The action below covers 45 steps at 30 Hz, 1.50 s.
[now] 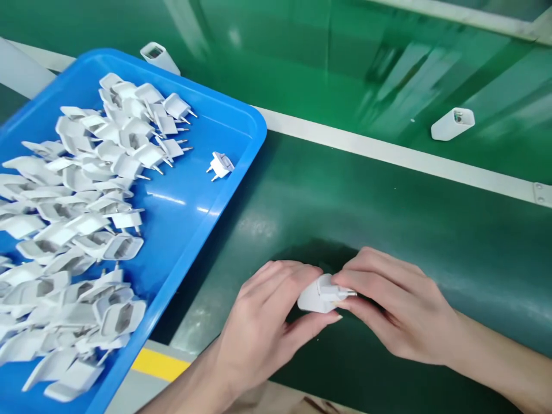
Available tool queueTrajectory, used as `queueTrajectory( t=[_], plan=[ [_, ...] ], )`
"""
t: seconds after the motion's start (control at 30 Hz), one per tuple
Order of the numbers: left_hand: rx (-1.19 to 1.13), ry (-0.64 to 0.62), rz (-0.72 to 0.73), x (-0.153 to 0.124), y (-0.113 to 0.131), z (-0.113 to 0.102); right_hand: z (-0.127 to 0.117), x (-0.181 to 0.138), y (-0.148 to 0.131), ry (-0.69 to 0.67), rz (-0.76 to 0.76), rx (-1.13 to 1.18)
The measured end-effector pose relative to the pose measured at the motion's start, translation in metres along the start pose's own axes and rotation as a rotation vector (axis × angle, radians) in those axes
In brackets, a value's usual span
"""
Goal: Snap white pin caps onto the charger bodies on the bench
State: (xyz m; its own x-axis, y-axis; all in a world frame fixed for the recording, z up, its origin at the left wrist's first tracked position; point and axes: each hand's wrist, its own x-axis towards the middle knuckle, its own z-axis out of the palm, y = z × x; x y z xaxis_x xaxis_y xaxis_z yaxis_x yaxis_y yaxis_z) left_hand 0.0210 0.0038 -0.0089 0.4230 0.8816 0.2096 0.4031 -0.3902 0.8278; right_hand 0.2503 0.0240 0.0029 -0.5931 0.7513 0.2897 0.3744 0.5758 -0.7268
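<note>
Between my two hands is a white plug adapter, its metal pins pointing right. My left hand is closed around the body, thumb below and fingers above. At the pin end, the thumb and fingertips of my right hand pinch the plug cap. The cap sits against the body; whether it is fully seated I cannot tell. To the left, a blue tray holds many similar white plug caps, heaped with pins facing various ways. One plug cap lies apart near the tray's right edge.
One open-ended white housing lies on the green surface at the upper right. Another white housing lies behind the tray. A pale metal strip crosses the bench. Yellow tape marks the near edge.
</note>
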Motion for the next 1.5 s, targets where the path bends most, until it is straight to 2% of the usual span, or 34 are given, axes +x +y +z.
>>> queueTrajectory(
  t=[0.17,0.33,0.63,0.87,1.1,1.3,1.5],
  plan=[
    [-0.009,0.005,-0.006,0.0,-0.001,-0.001,-0.002,0.0,-0.001,-0.012,0.014,0.052],
    [0.0,-0.015,0.009,-0.001,-0.002,0.0,0.001,0.0,0.002,-0.006,-0.034,0.033],
    [-0.003,0.004,-0.026,-0.002,-0.001,-0.002,-0.004,-0.002,0.001,-0.002,0.087,0.133],
    [0.016,-0.005,0.007,-0.002,-0.004,0.001,0.001,0.001,0.004,-0.019,0.009,0.05],
    [0.02,-0.015,-0.01,-0.002,-0.004,0.001,0.002,-0.003,-0.004,-0.047,0.04,0.011],
    [0.056,-0.005,0.021,0.0,-0.001,0.001,0.004,0.001,0.001,-0.075,0.057,0.049],
    [0.103,0.033,0.005,-0.003,-0.003,0.002,0.013,0.002,0.003,-0.006,0.072,0.069]
  ],
)
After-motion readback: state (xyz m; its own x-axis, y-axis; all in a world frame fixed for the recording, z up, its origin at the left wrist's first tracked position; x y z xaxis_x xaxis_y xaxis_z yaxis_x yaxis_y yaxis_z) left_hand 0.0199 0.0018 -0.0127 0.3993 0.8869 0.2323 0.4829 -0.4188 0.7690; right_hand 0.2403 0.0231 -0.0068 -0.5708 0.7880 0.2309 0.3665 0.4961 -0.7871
